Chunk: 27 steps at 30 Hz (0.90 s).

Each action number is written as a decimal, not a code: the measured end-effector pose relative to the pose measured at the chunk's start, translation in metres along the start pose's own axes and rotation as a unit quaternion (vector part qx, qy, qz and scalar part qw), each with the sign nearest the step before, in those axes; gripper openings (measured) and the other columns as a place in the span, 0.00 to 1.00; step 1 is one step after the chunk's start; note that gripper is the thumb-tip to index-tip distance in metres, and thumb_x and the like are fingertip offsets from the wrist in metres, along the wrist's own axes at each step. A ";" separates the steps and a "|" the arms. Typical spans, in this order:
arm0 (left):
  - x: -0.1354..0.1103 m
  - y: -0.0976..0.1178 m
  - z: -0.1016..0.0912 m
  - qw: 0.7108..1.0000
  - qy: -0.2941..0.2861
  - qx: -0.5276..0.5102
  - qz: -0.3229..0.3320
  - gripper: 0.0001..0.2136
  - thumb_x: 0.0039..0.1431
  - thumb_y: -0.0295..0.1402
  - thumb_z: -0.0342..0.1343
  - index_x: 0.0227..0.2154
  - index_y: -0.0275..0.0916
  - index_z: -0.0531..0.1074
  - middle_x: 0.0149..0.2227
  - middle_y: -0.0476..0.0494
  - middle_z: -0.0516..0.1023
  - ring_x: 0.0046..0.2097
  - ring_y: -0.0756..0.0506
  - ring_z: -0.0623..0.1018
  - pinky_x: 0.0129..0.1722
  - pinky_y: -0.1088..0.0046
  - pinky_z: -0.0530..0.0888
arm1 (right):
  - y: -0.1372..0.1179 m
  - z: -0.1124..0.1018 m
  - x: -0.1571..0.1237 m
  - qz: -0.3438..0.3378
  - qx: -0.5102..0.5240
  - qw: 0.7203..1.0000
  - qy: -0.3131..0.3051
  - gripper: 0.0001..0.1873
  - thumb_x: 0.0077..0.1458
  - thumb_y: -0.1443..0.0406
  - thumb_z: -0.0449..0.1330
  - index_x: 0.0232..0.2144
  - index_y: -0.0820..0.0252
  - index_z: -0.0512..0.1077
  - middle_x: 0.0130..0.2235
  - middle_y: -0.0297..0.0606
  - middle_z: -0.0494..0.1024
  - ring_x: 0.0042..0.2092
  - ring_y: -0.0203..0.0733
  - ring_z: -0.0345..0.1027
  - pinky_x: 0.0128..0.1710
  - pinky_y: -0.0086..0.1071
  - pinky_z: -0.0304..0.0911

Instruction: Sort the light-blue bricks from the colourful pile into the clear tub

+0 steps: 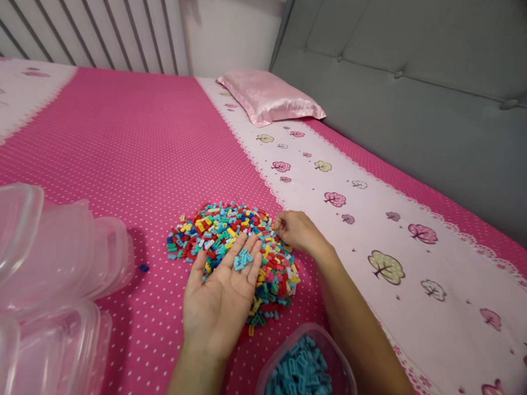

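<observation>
A pile of small mixed-colour bricks (227, 231) lies on the pink dotted bedsheet (130, 145). My left hand (219, 294) hovers palm up over the pile's near edge, fingers flat, with a few light-blue bricks (242, 259) resting on its fingers. My right hand (295, 229) reaches into the pile's right side with its fingers curled down in a pinch; what they hold is hidden. A clear round container (341, 370) near my right forearm holds several light-blue bricks (299, 376).
Several clear plastic containers (46, 269) are stacked at the left. A single blue brick (143, 267) lies beside them. A pink pillow (268, 96) rests at the far end against a grey padded headboard (425, 100).
</observation>
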<state>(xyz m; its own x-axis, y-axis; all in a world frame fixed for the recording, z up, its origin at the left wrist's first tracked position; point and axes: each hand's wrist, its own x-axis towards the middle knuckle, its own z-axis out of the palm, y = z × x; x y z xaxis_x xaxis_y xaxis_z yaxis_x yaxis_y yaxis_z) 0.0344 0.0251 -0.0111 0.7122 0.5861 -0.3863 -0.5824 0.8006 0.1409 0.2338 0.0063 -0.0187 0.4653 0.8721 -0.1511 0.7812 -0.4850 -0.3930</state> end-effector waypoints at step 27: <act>0.000 0.000 0.001 1.000 0.008 -0.005 -0.001 0.33 0.61 0.44 0.45 0.64 0.28 0.51 0.59 0.23 0.64 0.59 0.37 0.68 0.53 0.64 0.72 | -0.001 0.005 0.005 -0.057 -0.007 0.998 0.024 0.17 0.53 0.72 0.56 0.43 0.55 0.76 0.38 0.36 0.79 0.39 0.38 0.70 0.40 0.27 0.59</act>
<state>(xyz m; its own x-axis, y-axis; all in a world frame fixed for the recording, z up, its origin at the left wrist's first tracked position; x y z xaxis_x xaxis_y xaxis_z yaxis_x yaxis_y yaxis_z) 0.0348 0.0247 -0.0101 0.7065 0.5827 -0.4016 -0.5856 0.8000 0.1305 0.2335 0.0111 -0.0238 0.3920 0.9179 -0.0616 0.8359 -0.3833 -0.3928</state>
